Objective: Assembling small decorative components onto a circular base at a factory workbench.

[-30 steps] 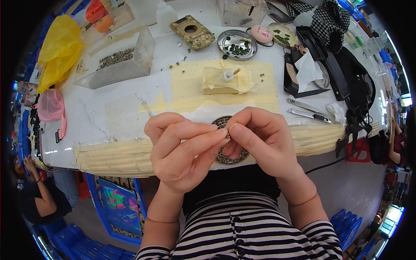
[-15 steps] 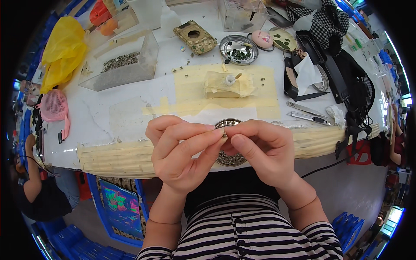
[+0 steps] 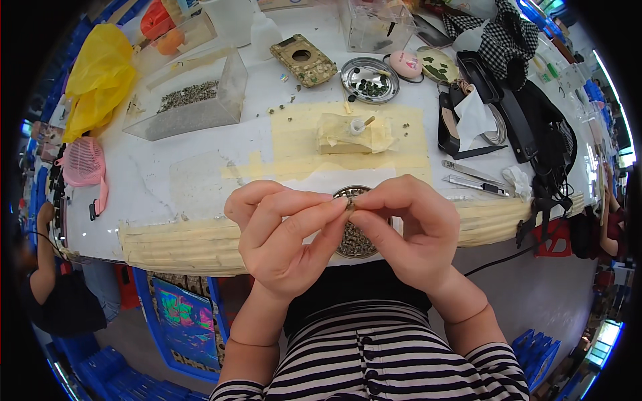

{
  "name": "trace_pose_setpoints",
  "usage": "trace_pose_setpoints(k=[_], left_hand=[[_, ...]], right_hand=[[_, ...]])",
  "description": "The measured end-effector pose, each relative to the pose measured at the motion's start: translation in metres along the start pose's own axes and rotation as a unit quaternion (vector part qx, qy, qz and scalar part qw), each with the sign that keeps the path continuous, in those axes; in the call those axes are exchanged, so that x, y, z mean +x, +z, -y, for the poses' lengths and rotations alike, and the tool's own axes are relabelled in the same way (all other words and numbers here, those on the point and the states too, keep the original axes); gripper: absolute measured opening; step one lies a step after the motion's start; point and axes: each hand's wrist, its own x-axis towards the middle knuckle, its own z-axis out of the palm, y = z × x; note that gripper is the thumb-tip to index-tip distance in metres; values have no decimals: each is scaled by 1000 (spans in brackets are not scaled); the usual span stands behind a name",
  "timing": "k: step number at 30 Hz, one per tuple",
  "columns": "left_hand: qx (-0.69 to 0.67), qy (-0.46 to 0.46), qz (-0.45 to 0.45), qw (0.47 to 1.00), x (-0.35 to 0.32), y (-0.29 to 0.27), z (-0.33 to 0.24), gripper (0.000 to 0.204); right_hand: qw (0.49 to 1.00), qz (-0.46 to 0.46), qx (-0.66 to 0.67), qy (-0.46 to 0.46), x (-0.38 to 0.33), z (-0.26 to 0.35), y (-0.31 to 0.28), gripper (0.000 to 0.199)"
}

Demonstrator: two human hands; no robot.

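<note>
My left hand (image 3: 284,234) and my right hand (image 3: 404,224) meet fingertip to fingertip over the near table edge, pinching one tiny dark piece (image 3: 350,204) between them. Right beneath the fingers sits a round metal dish (image 3: 353,239) full of small greenish-grey bits, partly hidden by my hands. Farther out on a taped yellow patch stands a tape-wrapped block (image 3: 348,136) with a small white cap on top. Loose bits lie scattered around it.
A clear box (image 3: 184,100) of grey bits stands at the far left, a second metal dish (image 3: 370,80) and a camouflage-patterned case (image 3: 303,60) at the back. Knives (image 3: 476,179), black trays (image 3: 468,113) and a black bag lie right. A yellow bag (image 3: 97,77) and pink fan (image 3: 83,164) sit left.
Both hands have drawn slightly nearer to me and lifted a little, still pinched together on the small piece. The camera view has shifted slightly.
</note>
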Motion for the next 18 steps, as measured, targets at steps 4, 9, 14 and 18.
trace_pose_setpoints(k=[4, 9, 14, 18], left_hand=[[2, -7, -12, 1000, 2, 1, 0, 29], [-20, -9, -15, 1000, 1, 0, 2, 27], [-30, -11, -3, 999, 1, -2, 0, 22], [-36, -7, -8, 999, 0, -2, 2, 29]], right_hand=[[961, -37, -192, -194, -1, 0, 6, 26], [987, -22, -127, -99, -2, 1, 5, 23], [997, -12, -61, -51, 0, -3, 3, 20], [997, 40, 41, 49, -4, 0, 1, 19]])
